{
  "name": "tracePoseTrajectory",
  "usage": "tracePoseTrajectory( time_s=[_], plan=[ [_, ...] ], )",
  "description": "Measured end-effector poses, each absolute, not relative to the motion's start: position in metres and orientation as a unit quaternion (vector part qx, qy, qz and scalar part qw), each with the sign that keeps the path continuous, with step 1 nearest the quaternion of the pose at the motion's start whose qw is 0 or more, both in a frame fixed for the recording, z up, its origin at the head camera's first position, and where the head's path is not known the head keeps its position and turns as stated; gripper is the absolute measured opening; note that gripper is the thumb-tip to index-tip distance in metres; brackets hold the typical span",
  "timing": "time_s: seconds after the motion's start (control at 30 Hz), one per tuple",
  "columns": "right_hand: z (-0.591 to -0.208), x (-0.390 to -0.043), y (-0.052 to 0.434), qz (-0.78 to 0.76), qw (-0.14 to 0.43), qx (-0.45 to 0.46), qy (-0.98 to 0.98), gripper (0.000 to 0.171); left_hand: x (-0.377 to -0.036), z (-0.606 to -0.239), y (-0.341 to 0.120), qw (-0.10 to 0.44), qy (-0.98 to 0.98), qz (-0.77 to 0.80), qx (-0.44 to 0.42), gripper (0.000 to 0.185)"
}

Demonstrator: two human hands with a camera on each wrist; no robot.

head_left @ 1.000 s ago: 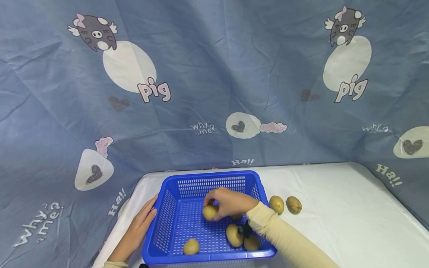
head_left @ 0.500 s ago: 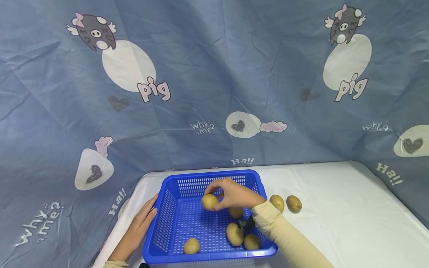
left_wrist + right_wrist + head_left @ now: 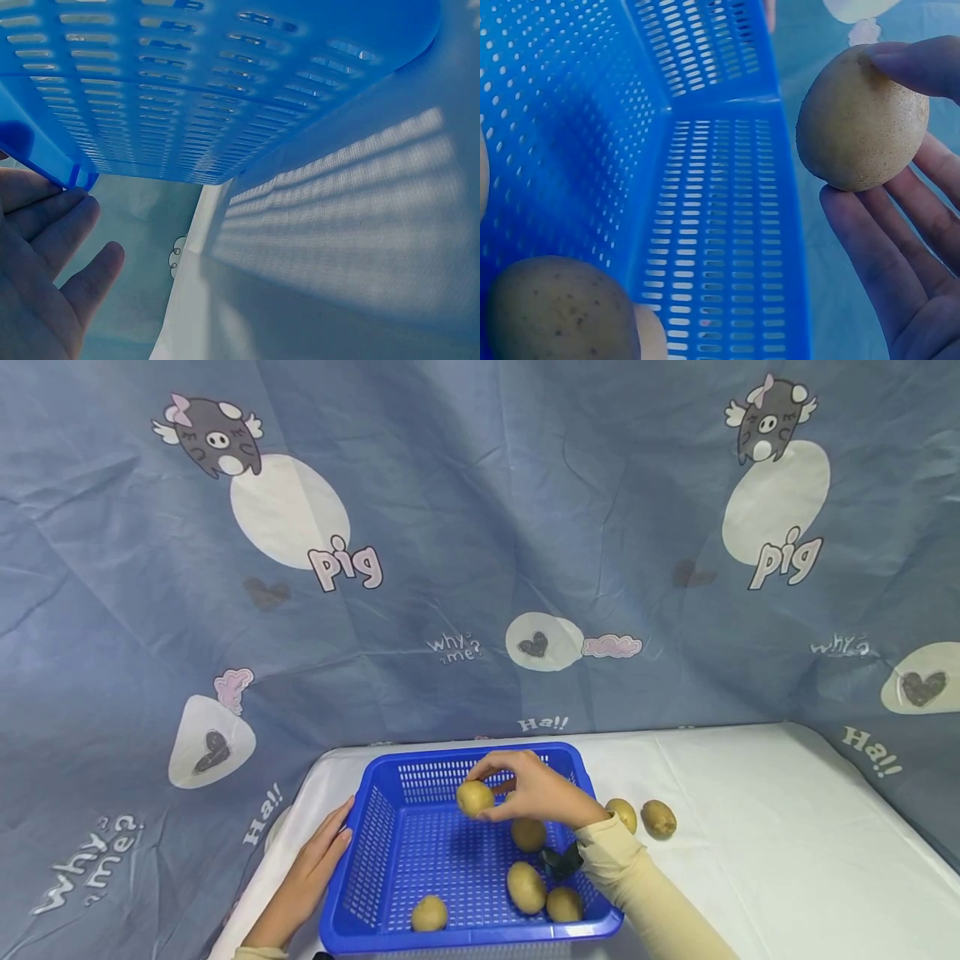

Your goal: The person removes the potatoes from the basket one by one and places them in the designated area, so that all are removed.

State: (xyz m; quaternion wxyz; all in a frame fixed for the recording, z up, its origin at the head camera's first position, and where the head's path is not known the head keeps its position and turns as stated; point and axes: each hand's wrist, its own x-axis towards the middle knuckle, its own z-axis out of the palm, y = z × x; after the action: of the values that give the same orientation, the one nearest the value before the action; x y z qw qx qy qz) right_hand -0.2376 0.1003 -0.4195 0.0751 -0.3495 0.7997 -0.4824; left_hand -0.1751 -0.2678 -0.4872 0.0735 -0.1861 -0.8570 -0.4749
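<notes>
The right hand (image 3: 536, 789) has lifted its pinched potato (image 3: 476, 797) higher above the blue basket (image 3: 390, 827), probably taking it out. The left hand (image 3: 318, 860), fingers flat, steadies the basket's side on the worktop (image 3: 750, 827).

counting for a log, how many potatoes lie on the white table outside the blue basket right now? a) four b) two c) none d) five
b: two potatoes lie on the white table just right of the blue basket; four more lie in the basket, and the right hand holds one potato above it.
</notes>
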Motion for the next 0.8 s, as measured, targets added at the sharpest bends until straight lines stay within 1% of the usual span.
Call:
tracePoseTrajectory(
  time_s=[0.3,0.63,0.8],
  plan=[
    [-0.413,-0.228,0.111,-0.501,0.027,-0.341,0.795,0.044,-0.175,-0.486,-0.267,0.082,-0.856,-0.472,-0.192,0.049],
    [-0.412,-0.218,0.127,-0.511,-0.02,-0.33,0.794,0.045,-0.175,-0.487,-0.267,0.076,-0.858,-0.474,-0.185,0.05],
    [-0.415,-0.214,0.136,-0.526,-0.026,-0.325,0.786,0.045,-0.175,-0.486,-0.267,0.068,-0.859,-0.474,-0.179,0.05]
  ],
)
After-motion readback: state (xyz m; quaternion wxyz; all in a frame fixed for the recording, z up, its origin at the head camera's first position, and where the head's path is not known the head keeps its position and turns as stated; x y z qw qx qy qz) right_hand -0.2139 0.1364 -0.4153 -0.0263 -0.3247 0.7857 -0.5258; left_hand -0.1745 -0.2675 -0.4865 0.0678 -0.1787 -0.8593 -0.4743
